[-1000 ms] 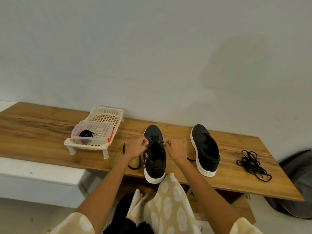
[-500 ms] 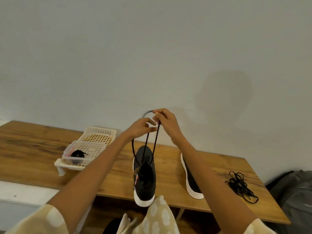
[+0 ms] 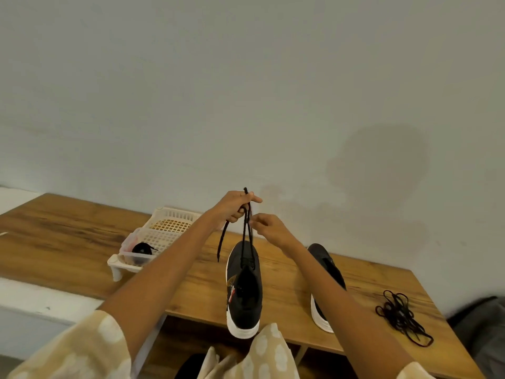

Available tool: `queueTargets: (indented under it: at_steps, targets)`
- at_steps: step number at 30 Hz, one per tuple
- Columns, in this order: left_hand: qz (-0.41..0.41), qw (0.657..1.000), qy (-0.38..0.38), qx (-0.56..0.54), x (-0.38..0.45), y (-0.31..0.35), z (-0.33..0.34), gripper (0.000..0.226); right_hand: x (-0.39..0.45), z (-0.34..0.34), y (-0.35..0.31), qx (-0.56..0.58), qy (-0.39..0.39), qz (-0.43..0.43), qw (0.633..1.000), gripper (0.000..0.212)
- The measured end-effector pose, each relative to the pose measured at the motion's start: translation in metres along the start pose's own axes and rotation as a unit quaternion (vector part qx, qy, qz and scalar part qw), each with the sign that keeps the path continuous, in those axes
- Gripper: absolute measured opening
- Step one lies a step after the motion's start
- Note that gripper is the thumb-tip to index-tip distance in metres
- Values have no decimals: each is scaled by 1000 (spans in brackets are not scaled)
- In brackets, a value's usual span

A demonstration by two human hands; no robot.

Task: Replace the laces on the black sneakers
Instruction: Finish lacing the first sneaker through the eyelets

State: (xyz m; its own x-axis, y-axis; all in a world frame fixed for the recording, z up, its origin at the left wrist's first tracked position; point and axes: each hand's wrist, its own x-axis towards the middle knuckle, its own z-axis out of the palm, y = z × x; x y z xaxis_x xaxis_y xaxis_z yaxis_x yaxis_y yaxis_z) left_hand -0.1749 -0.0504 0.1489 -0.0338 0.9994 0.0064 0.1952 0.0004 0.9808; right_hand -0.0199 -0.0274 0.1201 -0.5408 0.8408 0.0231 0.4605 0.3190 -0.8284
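A black sneaker with a white sole point(image 3: 244, 291) stands at the front edge of the wooden table point(image 3: 68, 242), heel toward me. A black lace point(image 3: 247, 231) runs up from its lowest eyelets, both strands held together above the shoe in my left hand point(image 3: 233, 207); one loose end hangs down to the left. My right hand point(image 3: 269, 228) pinches the strands just below the left hand. The second black sneaker point(image 3: 325, 272) stands to the right, partly hidden by my right forearm. A loose pile of black laces point(image 3: 401, 318) lies at the table's right end.
A white plastic basket point(image 3: 164, 228) stands at the left, holding a clear tub with a coiled black lace point(image 3: 142, 248). A plain wall rises right behind the table. A grey bag point(image 3: 483, 326) sits on the floor at the right. My patterned clothing fills the bottom edge.
Both hands rose from the sneaker's eyelets, pulling the lace ends up above the shoe. Now the left hand holds both strands together and the right hand has slid lower on them.
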Motion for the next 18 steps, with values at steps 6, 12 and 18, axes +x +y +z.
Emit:
queueTargets:
  at_steps: [6,12,18]
  targets:
    - [-60,944,-57,320,2,10,-19,48,8,-6,-9,268,52,6,962,17]
    - [-135,868,-133,459,6,50,-39,41,22,-17,-36,-30,-40,20,999,24]
    - [69,966,-45,244,7,51,-15,48,15,-21,-59,-16,-149,-16,988,23]
